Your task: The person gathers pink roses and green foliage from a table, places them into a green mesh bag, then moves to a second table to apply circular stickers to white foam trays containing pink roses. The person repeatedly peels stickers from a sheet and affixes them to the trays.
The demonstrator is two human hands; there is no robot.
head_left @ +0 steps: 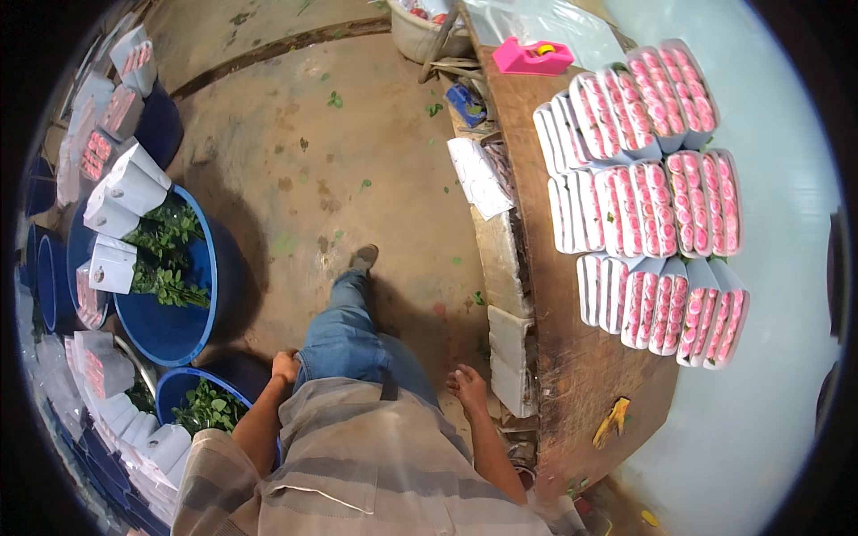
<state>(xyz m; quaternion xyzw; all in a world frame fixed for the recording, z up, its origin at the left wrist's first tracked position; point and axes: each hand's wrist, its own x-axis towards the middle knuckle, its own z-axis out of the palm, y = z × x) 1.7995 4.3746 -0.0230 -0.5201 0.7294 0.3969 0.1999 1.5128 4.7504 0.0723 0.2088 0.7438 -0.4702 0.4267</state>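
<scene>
My left hand (286,367) hangs against the thigh of my jeans (348,335); its fingers are curled and partly hidden. My right hand (467,388) hangs beside my hip, empty, with loosely bent fingers a little apart. Just right of it is a pale slab (513,362) at the side of the wooden table (556,375). On that table lie bunches of pink roses (637,208) in white wrapping, stacked in three rows. Nearest my left arm is a blue bucket (191,378) with leafy stems (213,405).
A larger blue tub (201,335) at left holds wrapped bunches with green stems (171,268). A pink tape dispenser (533,58) and a yellow glove (611,422) lie on the table. A whitish tub (415,37) stands ahead. Leaves are scattered over the concrete floor (395,167).
</scene>
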